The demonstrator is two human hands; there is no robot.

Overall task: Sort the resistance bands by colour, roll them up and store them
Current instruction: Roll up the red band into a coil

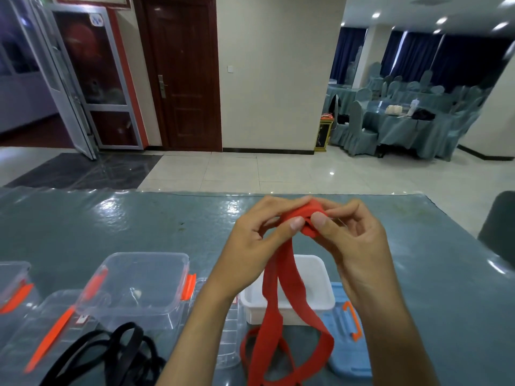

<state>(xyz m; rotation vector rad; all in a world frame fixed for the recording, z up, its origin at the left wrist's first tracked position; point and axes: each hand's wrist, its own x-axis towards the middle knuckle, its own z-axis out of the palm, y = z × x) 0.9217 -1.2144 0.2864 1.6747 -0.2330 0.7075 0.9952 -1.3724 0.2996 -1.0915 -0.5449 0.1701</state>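
A red resistance band (274, 305) hangs from both my hands above the table, its top end wound into a small roll between my fingertips. My left hand (259, 238) pinches the roll from the left, thumb in front. From the right, my right hand (354, 238) grips the same roll. The band's loose loops trail down in front of a white tub (315, 299) and lie on the table at the near edge. Black resistance bands (117, 355) lie in a tangle at the lower left.
A clear plastic box with orange clips (139, 285) stands left of my arms, with clear lids (41, 330) beside it. A blue lid with an orange handle (348, 330) lies right of the white tub. A dark chair back (498, 224) stands at the table's right edge.
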